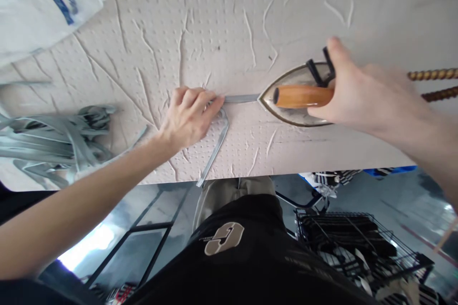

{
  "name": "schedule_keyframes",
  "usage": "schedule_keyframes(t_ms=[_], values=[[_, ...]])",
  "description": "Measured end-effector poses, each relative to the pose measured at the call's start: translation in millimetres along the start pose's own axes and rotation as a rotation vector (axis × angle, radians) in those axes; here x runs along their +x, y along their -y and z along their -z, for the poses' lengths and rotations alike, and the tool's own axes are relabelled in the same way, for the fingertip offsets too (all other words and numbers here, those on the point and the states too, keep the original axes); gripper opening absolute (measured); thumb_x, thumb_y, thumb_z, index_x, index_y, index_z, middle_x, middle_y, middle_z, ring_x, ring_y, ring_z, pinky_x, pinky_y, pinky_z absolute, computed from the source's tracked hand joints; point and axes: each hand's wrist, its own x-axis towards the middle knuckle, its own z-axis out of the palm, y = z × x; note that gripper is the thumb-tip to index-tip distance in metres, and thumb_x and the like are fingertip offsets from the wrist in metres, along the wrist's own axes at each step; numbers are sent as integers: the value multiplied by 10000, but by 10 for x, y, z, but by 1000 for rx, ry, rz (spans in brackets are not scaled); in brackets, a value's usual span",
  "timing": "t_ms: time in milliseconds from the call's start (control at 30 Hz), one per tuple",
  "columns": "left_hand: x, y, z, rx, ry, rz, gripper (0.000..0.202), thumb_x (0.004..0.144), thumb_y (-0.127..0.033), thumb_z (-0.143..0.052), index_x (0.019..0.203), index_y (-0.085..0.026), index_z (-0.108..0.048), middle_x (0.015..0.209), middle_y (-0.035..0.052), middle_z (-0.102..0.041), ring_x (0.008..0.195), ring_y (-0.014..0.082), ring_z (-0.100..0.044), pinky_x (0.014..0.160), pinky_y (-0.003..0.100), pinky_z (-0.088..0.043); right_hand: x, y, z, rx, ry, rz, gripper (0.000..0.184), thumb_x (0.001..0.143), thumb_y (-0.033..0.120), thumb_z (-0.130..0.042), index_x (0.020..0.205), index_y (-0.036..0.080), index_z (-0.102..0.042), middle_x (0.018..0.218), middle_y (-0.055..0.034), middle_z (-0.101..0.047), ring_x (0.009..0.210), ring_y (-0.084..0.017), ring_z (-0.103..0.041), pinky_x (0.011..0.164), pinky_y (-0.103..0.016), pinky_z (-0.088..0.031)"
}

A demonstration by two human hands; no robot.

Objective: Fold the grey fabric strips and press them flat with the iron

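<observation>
A flat iron [288,76] with an orange-brown handle lies on the pale padded board, its pointed tip to the left. My right hand [368,93] is wrapped round the rear of that handle, near a black lever. From under the tip a narrow grey fabric strip [241,98] runs left, flat on the board, to my left hand [189,116]. The fingers there are pinched together on the strip. Below them its loose end bends toward me and hangs just over the board's near edge.
A tangled heap of grey fabric strips [46,138] lies at the left. Farther back is a white plastic bag [46,5]. The wrinkled board cover [222,19] has raised creases. Brown twisted cords [432,75] run off right. Below stands a wire basket [343,233] with striped fabric.
</observation>
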Motion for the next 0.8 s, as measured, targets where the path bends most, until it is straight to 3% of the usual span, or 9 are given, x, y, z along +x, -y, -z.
schedule_keyframes(t_ms=[100, 167, 233, 400, 467, 533, 633, 800], values=[[-1, -166, -9, 34, 32, 5, 590, 941, -147, -472, 1527, -219, -454, 1311, 171, -611, 1217, 356, -568, 1023, 609, -431, -5, 105, -6, 18, -77, 161, 863, 858, 612, -527, 1605, 262, -274, 1079, -117, -718, 895, -364, -690, 756, -500, -504], [-8, -234, -10, 30, 61, 23, 622, 941, -151, -480, 1557, -202, -415, 1350, 182, -600, 1245, 362, -561, 1053, 611, -418, -30, 163, -5, 6, -157, 266, 573, 926, 535, -443, 1445, 298, -502, 1207, -108, -671, 963, -340, -672, 708, -439, -508], [-19, -270, -1, 23, 78, 40, 637, 941, -148, -479, 1570, -207, -400, 1370, 182, -597, 1262, 361, -561, 1077, 612, -411, -69, 206, -7, -64, -225, 291, 428, 963, 457, -411, 1278, 277, -638, 1298, -122, -606, 1066, -338, -637, 660, -383, -492], [-53, -330, 41, 70, 89, 36, 671, 937, -113, -468, 1592, -217, -360, 1399, 169, -603, 1281, 350, -572, 1086, 603, -434, -160, 270, -5, -141, -180, 166, 469, 954, 454, -518, 1382, 297, -629, 1068, -127, -653, 919, -325, -659, 631, -399, -492], [-64, -357, 52, 85, 85, 38, 684, 934, -100, -470, 1598, -210, -344, 1408, 163, -603, 1299, 350, -567, 1088, 609, -436, -171, 279, 7, -147, -237, 160, 430, 961, 453, -516, 1324, 295, -682, 1201, -149, -609, 1029, -355, -637, 685, -440, -520], [-76, -376, 51, 89, 83, 45, 678, 938, -95, -468, 1595, -209, -348, 1417, 157, -599, 1319, 347, -557, 1094, 607, -437, -156, 285, 22, -155, -328, 221, 394, 981, 406, -486, 1221, 229, -743, 1398, -168, -504, 1232, -402, -541, 856, -528, -529], [-100, -368, 17, 76, 74, 60, 629, 959, -110, -460, 1577, -200, -383, 1431, 162, -592, 1330, 342, -552, 1092, 585, -444, -94, 317, 41, -123, -314, 350, 370, 975, 315, -482, 1118, 146, -778, 1501, -177, -428, 1320, -407, -463, 1067, -576, -446], [-154, -267, -87, 23, 28, 17, 546, 987, -161, -438, 1533, -127, -446, 1391, 201, -608, 1289, 351, -574, 1047, 540, -480, 16, 494, 66, -33, -257, 435, 398, 964, 195, -392, 1109, 156, -760, 1508, -161, -408, 1300, -359, -472, 1066, -525, -474]])
